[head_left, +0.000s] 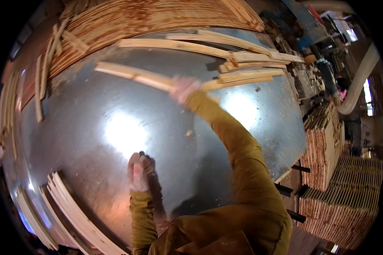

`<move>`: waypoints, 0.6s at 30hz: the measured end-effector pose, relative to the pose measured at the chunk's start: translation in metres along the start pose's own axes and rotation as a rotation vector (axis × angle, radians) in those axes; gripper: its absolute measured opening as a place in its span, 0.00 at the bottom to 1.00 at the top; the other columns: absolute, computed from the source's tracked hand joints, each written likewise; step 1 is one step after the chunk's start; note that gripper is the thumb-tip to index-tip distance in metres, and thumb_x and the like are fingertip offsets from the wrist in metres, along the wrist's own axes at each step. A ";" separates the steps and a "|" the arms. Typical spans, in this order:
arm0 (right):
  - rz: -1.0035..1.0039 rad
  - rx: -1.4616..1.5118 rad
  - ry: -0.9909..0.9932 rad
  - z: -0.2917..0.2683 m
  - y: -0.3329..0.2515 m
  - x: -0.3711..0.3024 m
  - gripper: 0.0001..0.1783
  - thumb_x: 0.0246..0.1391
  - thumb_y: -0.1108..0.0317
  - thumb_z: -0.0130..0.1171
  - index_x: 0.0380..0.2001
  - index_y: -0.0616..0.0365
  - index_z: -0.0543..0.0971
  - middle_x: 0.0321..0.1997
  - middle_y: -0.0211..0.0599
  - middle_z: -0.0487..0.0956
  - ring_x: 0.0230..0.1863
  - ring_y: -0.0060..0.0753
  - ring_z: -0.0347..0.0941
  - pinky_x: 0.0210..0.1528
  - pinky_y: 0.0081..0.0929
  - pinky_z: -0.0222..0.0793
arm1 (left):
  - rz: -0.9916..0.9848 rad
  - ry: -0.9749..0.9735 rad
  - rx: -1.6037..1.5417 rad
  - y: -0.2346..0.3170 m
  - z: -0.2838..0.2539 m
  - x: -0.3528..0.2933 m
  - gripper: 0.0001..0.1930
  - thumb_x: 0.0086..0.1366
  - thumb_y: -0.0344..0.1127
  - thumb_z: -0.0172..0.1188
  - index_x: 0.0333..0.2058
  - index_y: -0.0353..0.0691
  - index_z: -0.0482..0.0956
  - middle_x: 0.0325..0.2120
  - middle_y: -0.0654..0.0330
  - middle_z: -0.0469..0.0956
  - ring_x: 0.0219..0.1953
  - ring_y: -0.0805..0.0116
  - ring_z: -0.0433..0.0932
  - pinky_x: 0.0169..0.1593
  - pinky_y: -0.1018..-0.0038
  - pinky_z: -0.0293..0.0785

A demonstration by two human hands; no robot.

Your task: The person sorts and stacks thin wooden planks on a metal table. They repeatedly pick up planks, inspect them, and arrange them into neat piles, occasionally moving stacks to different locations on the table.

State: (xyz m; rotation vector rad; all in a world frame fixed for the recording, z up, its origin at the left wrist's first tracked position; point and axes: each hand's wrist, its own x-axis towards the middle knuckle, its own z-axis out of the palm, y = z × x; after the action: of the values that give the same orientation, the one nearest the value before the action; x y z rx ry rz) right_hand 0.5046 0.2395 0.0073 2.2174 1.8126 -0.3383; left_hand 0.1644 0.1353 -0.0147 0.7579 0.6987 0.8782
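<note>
My right hand (185, 90) reaches far across the metal table (170, 131), somewhat blurred, its fingers closed round a pale wooden strip (132, 74). That strip slants from the upper left down to the hand, and a piece of wood shows again on the hand's right side; whether it is the same strip I cannot tell. My left hand (139, 172) is low over the table with fingers curled in, and nothing shows in them. Beyond the right hand lie several loose wooden strips (174, 46), some stacked in a small pile (251, 75) at the right.
A wide stack of long boards (127, 19) runs along the far side. More strips (68, 199) lie at the near left, and others (47, 63) lean at the far left. Tall board stacks (319, 148) stand right of the table, near dark metal bars (284, 189) and a thick hose (361, 80).
</note>
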 end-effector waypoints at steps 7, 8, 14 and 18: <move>0.121 0.937 0.488 0.029 0.095 -0.143 0.25 0.57 0.55 0.63 0.52 0.59 0.73 0.44 0.41 0.77 0.43 0.38 0.78 0.46 0.39 0.78 | -0.160 0.345 -0.147 -0.079 0.091 0.093 0.22 0.61 0.38 0.67 0.50 0.39 0.71 0.28 0.53 0.76 0.24 0.62 0.77 0.28 0.67 0.80; 0.359 1.148 0.825 0.046 0.137 -0.144 0.31 0.53 0.56 0.69 0.54 0.62 0.71 0.43 0.41 0.78 0.39 0.36 0.79 0.43 0.36 0.79 | -0.002 0.329 -0.099 -0.099 0.065 0.110 0.25 0.61 0.36 0.68 0.53 0.34 0.68 0.23 0.55 0.74 0.22 0.66 0.77 0.24 0.71 0.77; 1.199 0.778 0.626 0.100 0.296 -0.119 0.44 0.59 0.47 0.52 0.65 0.74 0.57 0.55 0.64 0.73 0.59 0.61 0.66 0.65 0.47 0.60 | 0.145 -0.181 0.980 0.013 0.289 0.355 0.20 0.64 0.41 0.59 0.49 0.34 0.77 0.26 0.64 0.75 0.24 0.75 0.72 0.26 0.74 0.70; 1.239 0.973 0.775 0.098 0.338 -0.058 0.45 0.59 0.41 0.49 0.64 0.73 0.59 0.56 0.63 0.73 0.59 0.63 0.65 0.63 0.46 0.61 | 0.600 -0.423 1.863 -0.061 0.428 0.475 0.33 0.60 0.59 0.60 0.52 0.37 0.75 0.38 0.46 0.79 0.38 0.58 0.79 0.45 0.63 0.75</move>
State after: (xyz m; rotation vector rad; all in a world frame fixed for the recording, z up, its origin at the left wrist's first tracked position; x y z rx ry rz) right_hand 0.8227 0.0881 -0.0482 3.9450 -0.0928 -0.0485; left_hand 0.7462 0.3967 0.0655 2.8180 0.7851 0.2956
